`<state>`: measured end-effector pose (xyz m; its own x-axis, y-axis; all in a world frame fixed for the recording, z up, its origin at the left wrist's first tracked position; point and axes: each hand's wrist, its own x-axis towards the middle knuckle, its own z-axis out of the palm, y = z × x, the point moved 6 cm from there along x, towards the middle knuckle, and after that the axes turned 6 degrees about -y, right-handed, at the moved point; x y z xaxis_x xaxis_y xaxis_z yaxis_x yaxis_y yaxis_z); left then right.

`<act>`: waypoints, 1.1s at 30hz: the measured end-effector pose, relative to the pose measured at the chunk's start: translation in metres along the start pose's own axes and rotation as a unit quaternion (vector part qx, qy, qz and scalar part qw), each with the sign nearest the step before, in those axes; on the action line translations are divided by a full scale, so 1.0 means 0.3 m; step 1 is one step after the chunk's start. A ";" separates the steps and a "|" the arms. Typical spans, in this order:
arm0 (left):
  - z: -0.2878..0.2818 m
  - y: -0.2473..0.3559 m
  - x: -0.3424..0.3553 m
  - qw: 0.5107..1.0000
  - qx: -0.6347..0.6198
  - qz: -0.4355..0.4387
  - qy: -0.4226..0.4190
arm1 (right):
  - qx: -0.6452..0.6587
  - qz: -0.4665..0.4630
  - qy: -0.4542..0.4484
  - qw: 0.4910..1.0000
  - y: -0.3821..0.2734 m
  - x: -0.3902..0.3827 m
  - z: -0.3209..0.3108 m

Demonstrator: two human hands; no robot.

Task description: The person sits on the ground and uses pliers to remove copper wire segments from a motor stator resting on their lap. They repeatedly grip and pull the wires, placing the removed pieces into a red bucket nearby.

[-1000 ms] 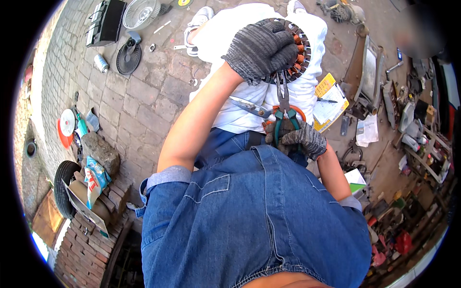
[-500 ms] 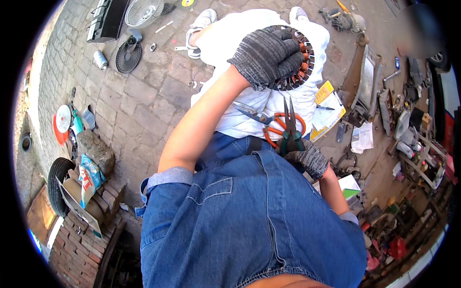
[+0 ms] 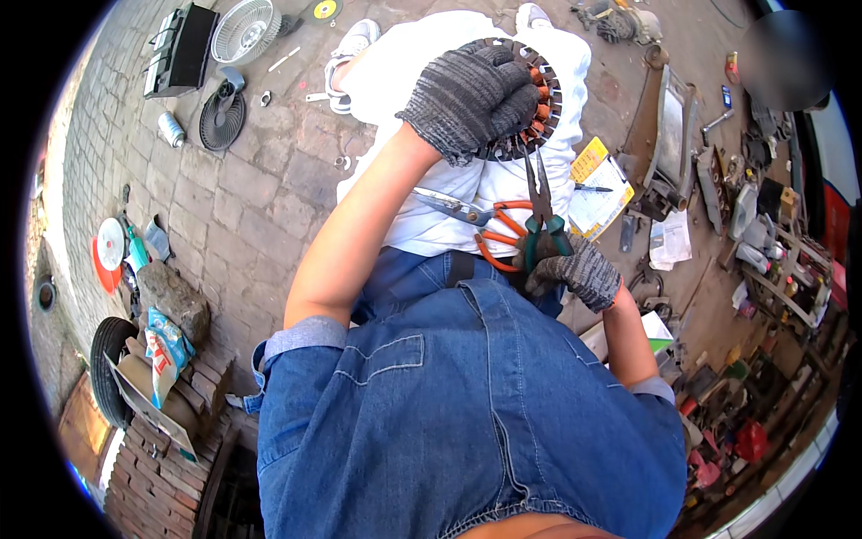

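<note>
My left hand (image 3: 467, 101), in a dark grey knit glove, grips the stator (image 3: 543, 110), a dark ring with copper coils, on the white cloth (image 3: 426, 229) over my lap; its fingers curl over the ring's left side and middle. My gloved right hand (image 3: 573, 271) holds needle-nose pliers (image 3: 543, 202) with green-and-black handles, tips at the stator's lower edge, partly against or very near it. Below the stator, orange-handled shears (image 3: 462, 208) lie on the cloth, partly behind the pliers.
On the paving to the left are a black case (image 3: 175, 54), fan parts (image 3: 222, 117), a spray can (image 3: 171, 128), a stone (image 3: 175, 296) and a tyre (image 3: 115, 377). To the right are a yellow-edged notepad (image 3: 597, 207), a metal frame (image 3: 664, 135) and heaped tools and scrap (image 3: 772, 260).
The pliers dropped away from the stator half a second ago and are now raised back to its lower edge. My left hand stays on the ring; the whole view has shifted slightly.
</note>
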<state>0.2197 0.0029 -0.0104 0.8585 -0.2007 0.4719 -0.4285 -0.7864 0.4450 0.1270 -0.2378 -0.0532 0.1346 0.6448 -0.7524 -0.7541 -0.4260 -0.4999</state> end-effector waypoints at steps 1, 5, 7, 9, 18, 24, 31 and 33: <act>-0.002 -0.001 0.000 1.000 0.004 -0.002 -0.003 | -0.002 0.008 0.004 1.000 0.012 0.005 -0.023; -0.003 -0.003 -0.007 1.000 0.006 0.006 0.011 | -0.029 0.027 0.013 0.999 0.011 0.022 -0.060; 0.000 -0.003 -0.005 1.000 0.009 0.002 0.001 | -0.037 0.033 0.011 0.999 -0.003 0.019 -0.063; -0.002 -0.003 -0.005 1.000 0.012 -0.002 -0.001 | -0.062 0.022 0.011 0.998 -0.021 0.019 -0.068; 0.005 -0.013 -0.003 1.000 0.001 -0.017 -0.017 | -0.111 0.022 0.008 0.994 -0.076 0.005 -0.086; 0.007 -0.021 0.006 1.000 0.000 -0.012 -0.016 | -0.142 0.017 0.020 0.990 -0.086 0.016 -0.124; -0.001 -0.013 0.012 1.000 -0.004 -0.017 -0.023 | -0.193 0.003 0.024 0.981 -0.127 0.009 -0.133; 0.003 -0.013 0.011 1.000 0.013 -0.002 -0.022 | -0.199 0.007 0.021 0.980 -0.121 0.010 -0.136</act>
<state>0.2245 0.0048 -0.0113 0.8714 -0.2228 0.4371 -0.4190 -0.8015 0.4267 0.1810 -0.2463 -0.0547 0.1583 0.6142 -0.7731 -0.4470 -0.6536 -0.6108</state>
